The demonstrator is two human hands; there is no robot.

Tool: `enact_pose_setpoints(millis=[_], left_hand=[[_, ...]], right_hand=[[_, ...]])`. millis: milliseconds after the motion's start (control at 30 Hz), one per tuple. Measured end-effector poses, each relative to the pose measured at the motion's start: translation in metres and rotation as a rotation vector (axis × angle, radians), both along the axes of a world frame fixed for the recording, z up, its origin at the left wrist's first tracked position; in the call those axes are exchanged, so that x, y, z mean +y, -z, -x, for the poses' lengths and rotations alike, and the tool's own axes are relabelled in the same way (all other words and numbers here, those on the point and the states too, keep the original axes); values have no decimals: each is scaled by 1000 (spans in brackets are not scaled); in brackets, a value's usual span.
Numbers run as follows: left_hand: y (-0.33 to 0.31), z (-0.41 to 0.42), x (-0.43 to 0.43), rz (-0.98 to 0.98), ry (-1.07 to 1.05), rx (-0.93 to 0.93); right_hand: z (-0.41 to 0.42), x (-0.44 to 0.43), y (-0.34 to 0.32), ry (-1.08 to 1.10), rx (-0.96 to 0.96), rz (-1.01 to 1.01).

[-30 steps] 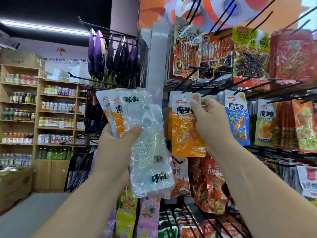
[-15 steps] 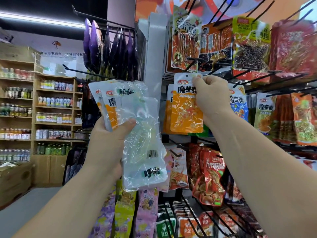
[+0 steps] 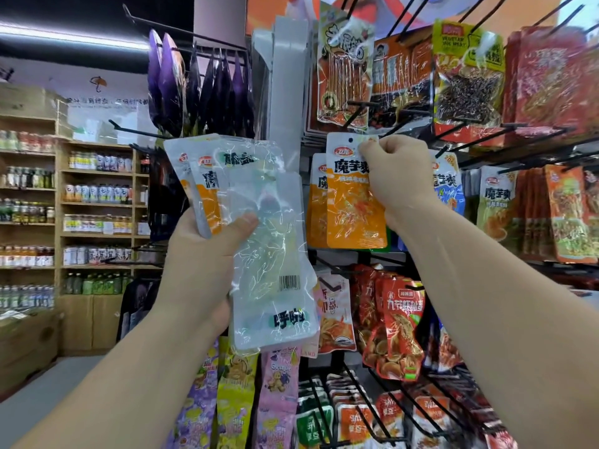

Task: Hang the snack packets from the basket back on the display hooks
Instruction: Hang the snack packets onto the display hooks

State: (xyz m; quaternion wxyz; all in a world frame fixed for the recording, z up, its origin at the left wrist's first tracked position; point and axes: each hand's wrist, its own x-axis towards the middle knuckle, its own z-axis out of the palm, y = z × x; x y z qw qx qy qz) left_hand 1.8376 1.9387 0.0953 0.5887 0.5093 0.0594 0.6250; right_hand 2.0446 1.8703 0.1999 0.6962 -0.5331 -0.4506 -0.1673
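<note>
Lifted higher than 1 second ago, the orange packet (image 3: pixel 356 205) hangs pinched at its top corner by the right hand (image 3: pixel 398 176), its hole not yet on a hook (image 3: pixel 356 117), while the left hand (image 3: pixel 201 264) grips several packets (image 3: pixel 269 247) still to hang.

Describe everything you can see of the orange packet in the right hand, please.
The orange packet is a flat, glossy plastic pouch with a white header that carries a small round hang hole, a red logo and bold black characters. The lower part is orange. It hangs upright, facing the camera, and overlaps a like packet on the rack behind it. The right hand pinches its top right corner. The hang hole looks empty.
</note>
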Motion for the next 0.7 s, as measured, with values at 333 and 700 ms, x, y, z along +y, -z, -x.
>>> enact_pose_setpoints(millis=[333, 700], left_hand=[[-1, -4, -2, -16, 16, 4], [2, 1, 0, 0, -32, 37]], right_hand=[[-2, 2, -6, 44, -2, -22], [-7, 6, -10, 0, -8, -9]])
